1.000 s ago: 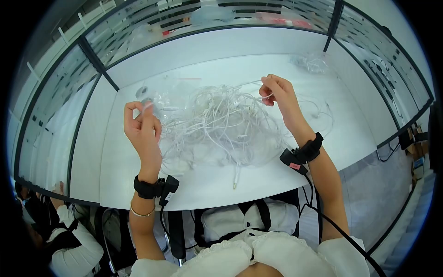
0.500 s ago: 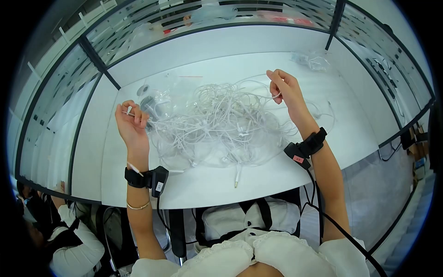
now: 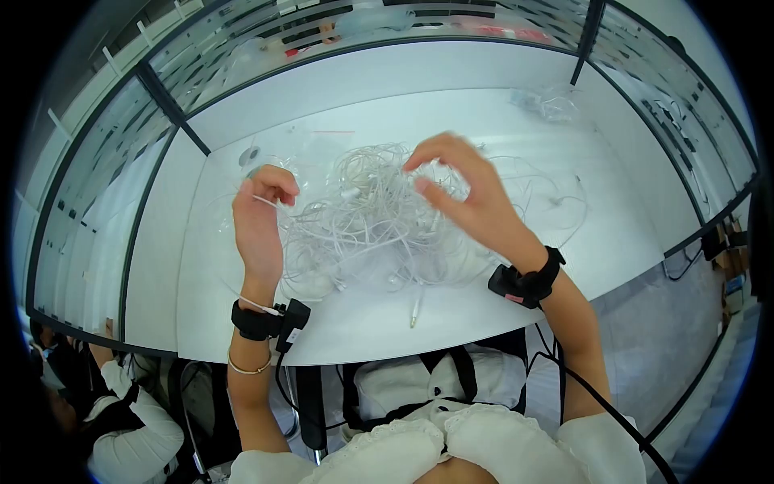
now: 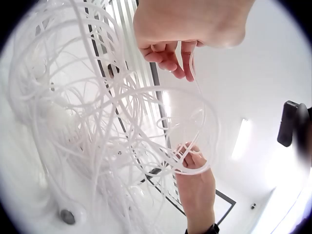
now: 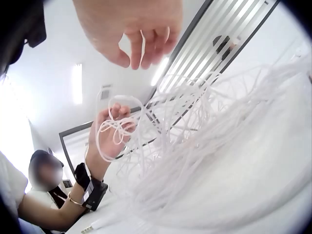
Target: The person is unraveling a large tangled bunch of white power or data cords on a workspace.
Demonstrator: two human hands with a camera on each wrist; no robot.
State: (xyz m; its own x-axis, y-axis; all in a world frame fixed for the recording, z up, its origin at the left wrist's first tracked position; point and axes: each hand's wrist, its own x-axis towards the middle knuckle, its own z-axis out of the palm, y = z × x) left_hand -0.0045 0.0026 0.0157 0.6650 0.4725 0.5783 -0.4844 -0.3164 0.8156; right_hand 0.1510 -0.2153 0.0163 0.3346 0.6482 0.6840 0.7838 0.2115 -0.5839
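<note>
A loose tangle of thin white earphone cables [image 3: 379,202] covers the middle of the white table. One gold-tipped jack plug [image 3: 414,313] lies at its near side, and a grey-ended earbud [image 4: 67,217] shows in the left wrist view. My left hand [image 3: 262,214], at the tangle's left, holds a white cable with its fingers curled; a loose end trails down over the wrist strap. Above the tangle's right part, my right hand [image 3: 472,189] is blurred, thumb and fingers spread apart in a C. In the right wrist view its fingers [image 5: 148,48] hang loosely bent.
Clear plastic bags [image 3: 310,149] lie at the back left, near a round grey item [image 3: 251,157]. Another clear bag [image 3: 548,105] sits at the back right. Low white partitions [image 3: 387,73] with glass above enclose the table [image 3: 597,218]. Someone else sits at the lower left.
My right hand has moved left and toward me over the tangle, its pinch on the cable opened. My left hand went outward, then came back right with the cable.
</note>
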